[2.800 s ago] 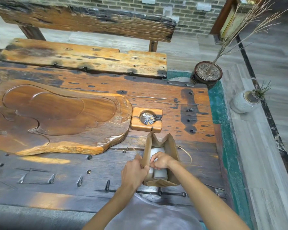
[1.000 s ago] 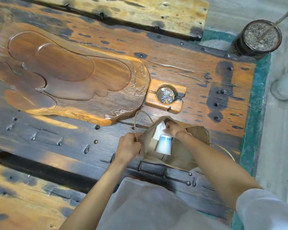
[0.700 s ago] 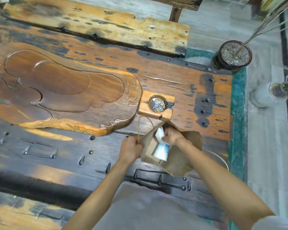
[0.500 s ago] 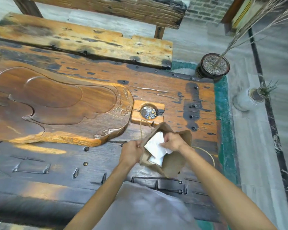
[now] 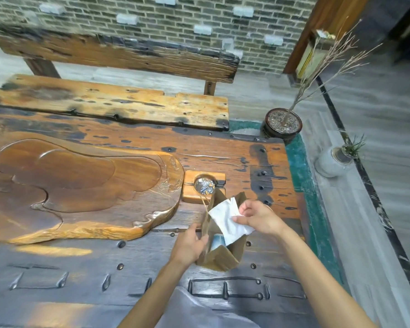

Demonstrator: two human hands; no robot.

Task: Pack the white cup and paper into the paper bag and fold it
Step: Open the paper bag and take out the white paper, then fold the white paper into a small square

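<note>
We see the paper bag (image 5: 219, 254) standing open on the wooden table (image 5: 81, 263), its left edge pinched in the left hand (image 5: 189, 242). The right hand (image 5: 258, 217) grips the white paper (image 5: 225, 218) over the bag's mouth, the sheet's lower corner dipping inside. The white cup (image 5: 217, 241) sits in the bag, partly hidden under the paper.

Cup (image 5: 217, 241) in bag (image 5: 219, 256), paper (image 5: 227, 220) above, ashtray (image 5: 204, 187) behind.
</note>
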